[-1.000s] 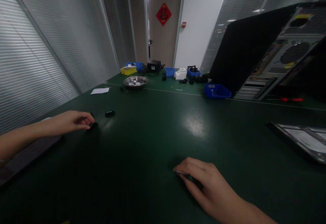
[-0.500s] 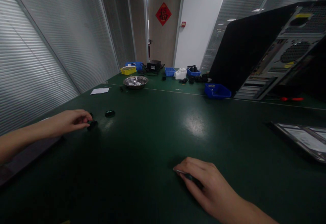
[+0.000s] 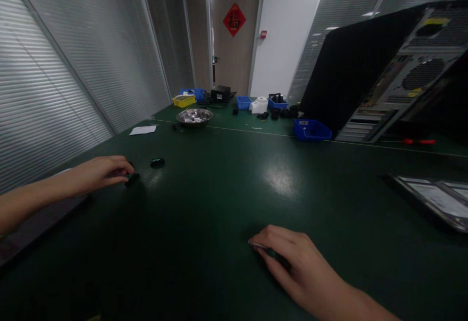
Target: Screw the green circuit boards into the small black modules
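Observation:
On the left side of the dark green table, my left hand point(image 3: 106, 171) is closed, its fingertips at a small black part point(image 3: 132, 179). The part's kind is too dark to make out. Just beyond it lies another small black oblong piece point(image 3: 157, 162) with pale marks on top. My right hand point(image 3: 292, 260) rests low on the table, right of the middle. Its fingers are closed round a slim tool point(image 3: 260, 246) with a thin metal tip and a dark handle, mostly hidden in the palm.
A dark flat mat point(image 3: 40, 228) lies under my left forearm. Farther back are a paper sheet point(image 3: 142, 130), a steel bowl point(image 3: 194, 124) with small pieces and a blue bin point(image 3: 312, 131). A computer tower point(image 3: 365, 67), hard drives point(image 3: 435, 197) and a red-handled screwdriver point(image 3: 420, 141) are at right.
My left fingertips have shifted very slightly at the small black part. My right hand and the tool in it stay where they were.

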Demonstrator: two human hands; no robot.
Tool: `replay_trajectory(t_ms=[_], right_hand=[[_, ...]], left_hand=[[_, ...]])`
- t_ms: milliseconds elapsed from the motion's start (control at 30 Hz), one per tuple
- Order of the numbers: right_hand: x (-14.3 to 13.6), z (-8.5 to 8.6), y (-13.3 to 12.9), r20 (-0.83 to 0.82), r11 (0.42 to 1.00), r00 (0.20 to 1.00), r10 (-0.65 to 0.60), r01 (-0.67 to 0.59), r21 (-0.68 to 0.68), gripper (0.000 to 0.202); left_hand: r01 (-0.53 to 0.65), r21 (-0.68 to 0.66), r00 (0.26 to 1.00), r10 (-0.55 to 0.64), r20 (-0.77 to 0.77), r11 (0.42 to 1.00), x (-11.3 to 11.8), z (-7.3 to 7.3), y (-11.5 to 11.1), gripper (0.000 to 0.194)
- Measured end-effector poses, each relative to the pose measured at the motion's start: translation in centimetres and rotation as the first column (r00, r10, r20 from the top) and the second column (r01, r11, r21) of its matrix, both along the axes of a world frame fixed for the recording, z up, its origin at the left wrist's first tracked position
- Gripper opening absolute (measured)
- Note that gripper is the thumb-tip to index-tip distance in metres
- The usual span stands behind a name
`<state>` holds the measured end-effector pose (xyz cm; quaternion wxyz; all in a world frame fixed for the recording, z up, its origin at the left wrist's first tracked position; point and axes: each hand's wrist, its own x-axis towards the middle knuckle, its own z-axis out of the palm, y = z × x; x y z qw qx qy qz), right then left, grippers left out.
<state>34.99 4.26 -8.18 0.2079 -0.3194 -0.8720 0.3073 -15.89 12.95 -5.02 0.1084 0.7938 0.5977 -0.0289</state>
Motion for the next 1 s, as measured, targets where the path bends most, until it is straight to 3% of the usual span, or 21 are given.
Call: replay_trajectory(t_ms=[500,667,833,1000], right_hand=[[0.1,-0.1,0.0,0.013,1.000,1.000,-0.008,0.008,0.008,0.027],[0.1,0.0,0.0,0.018,1.000,1.000,-0.008,0.008,0.000,0.028],[0.1,0.1,0.0,0.015,1.000,1.000,-0.010,0.010,-0.003,0.028],[0.1,0.1,0.0,0.025,1.000,1.000,-0.010,0.011,-0.006,0.027]], left_hand=[[-0.005,-0.017,1.000,0.005,-0.007,1.000,0.1,-0.1,0.2,0.036],[-0.040,-0.001,0.999,0.040,-0.008,0.999,-0.1,-0.2,0.1,0.045],[-0.068,0.045,0.998,0.068,0.002,0.997,0.0,-0.3,-0.9,0.048],[-0.081,0.174,0.997,0.078,0.027,0.981,1.1,-0.7,-2.7,0.043]])
